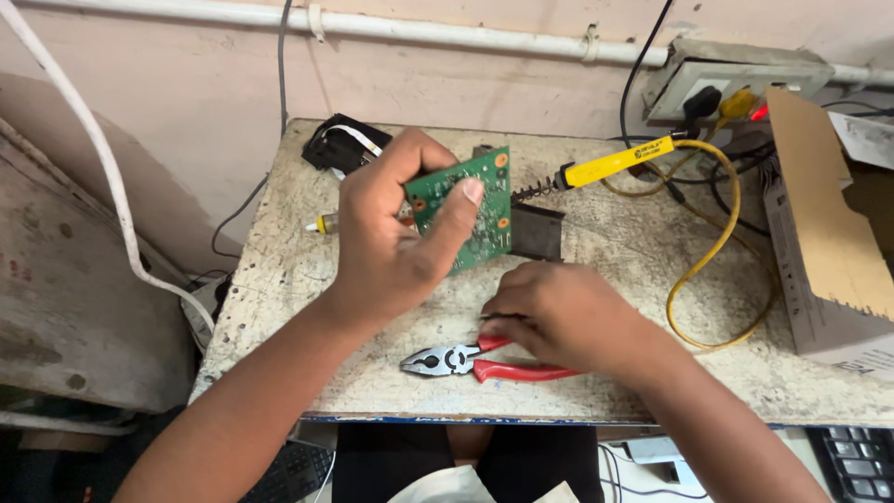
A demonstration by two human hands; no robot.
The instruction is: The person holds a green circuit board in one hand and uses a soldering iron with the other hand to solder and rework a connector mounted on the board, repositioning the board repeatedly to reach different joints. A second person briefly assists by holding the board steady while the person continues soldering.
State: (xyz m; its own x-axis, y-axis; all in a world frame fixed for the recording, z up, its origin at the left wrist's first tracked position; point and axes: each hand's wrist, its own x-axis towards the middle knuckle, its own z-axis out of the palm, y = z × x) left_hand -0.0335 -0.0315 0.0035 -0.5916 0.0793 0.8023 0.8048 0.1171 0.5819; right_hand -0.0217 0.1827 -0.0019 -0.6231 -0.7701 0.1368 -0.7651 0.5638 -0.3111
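The left hand is raised above a worn, speckled table and is clamped on a green circuit board. The thumb lies across the board's near face and the other fingers curl behind its left edge. The board stands nearly on edge, its long axis running up and down and leaning slightly to the right, with its flat face turned toward the camera. Small orange rings show at its corners.

The right hand rests low on the table, fingers curled down over the red handles of a pair of pliers. Whether the fingers are closed around the handles or only lying on them cannot be told. The pliers lie flat near the table's front edge, long axis left to right, with the grey metal nose pointing left and the handles running right under the hand.

Behind the board, a soldering iron with a yellow handle sits in a coiled wire holder, its tip pointing left and down toward the board. Its yellow cord loops across the right part of the table. A dark block stands just behind the board. A cardboard box sits at the table's right end, and a black bundle lies at the back left corner.
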